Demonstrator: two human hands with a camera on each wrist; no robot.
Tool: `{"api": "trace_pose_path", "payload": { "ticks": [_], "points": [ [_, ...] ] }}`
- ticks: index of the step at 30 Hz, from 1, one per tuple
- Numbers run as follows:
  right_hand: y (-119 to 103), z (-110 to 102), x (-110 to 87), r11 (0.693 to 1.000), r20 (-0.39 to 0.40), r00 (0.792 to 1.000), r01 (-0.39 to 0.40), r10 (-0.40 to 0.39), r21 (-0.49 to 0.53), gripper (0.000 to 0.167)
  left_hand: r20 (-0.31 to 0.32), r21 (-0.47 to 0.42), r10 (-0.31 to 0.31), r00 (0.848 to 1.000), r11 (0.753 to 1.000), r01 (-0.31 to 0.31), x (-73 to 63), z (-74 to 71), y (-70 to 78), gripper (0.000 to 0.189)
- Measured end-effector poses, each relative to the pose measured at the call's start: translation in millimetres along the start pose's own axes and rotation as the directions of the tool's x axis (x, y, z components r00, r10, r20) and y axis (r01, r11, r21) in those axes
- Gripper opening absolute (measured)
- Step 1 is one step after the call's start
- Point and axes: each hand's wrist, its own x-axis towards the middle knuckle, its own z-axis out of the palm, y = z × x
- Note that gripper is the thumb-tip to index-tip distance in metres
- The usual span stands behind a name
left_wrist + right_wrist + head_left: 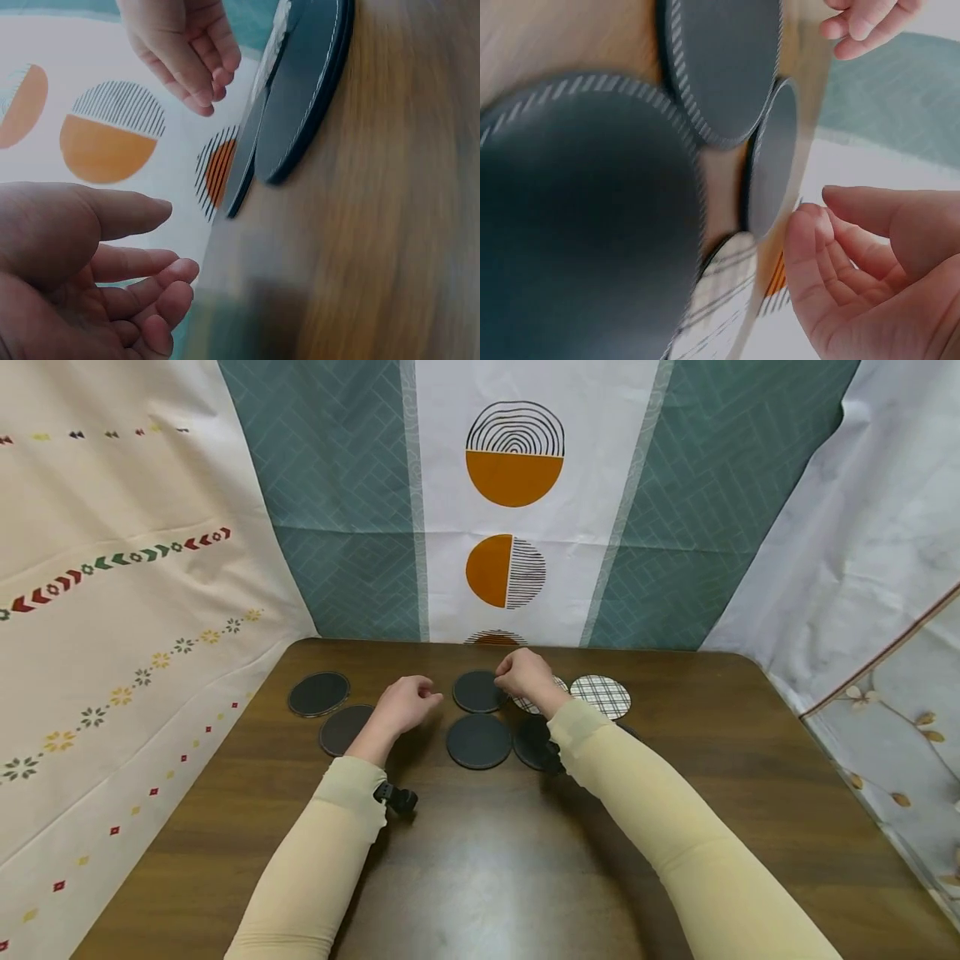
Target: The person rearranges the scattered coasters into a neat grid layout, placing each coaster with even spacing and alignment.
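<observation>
My left hand [405, 703] hovers over the table with its fingers loosely curled and nothing in them. Just left of it lie two black round coasters, the nearer one [343, 730] partly behind the wrist and the farther one [318, 694] at the left. My right hand [527, 677], also holding nothing, is raised beside a black coaster [476, 692]. Its thumb and fingers come close together in the right wrist view. Below it sit two more black coasters [478, 742] [531, 743]. A plaid white coaster [562, 683] is half hidden behind this hand; a second plaid coaster [600, 696] shows fully.
The coasters lie on a brown wooden table [465, 877]. Another dark coaster edge [627, 728] peeks out behind the right sleeve. A patterned cloth [345, 527] hangs behind the table, with light cloths at both sides. A black wrist strap [396, 797] circles the left wrist.
</observation>
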Motion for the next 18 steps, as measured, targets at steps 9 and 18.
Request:
{"api": "trace_pose_path", "payload": {
  "ticks": [9,18],
  "points": [
    [-26,17,-5.3,0.997,0.043,0.997,0.065,-0.067,0.032,0.019,-0.020,0.063,-0.027,0.999,0.998,0.028,-21.5,-26.4,-17.8,0.050],
    [-55,40,-13.0,0.990,0.094,0.987,0.124,-0.130,0.072,0.021,-0.044,0.162,-0.033,0.998,0.986,0.040,-51.9,-59.7,-44.2,0.053]
  ]
}}
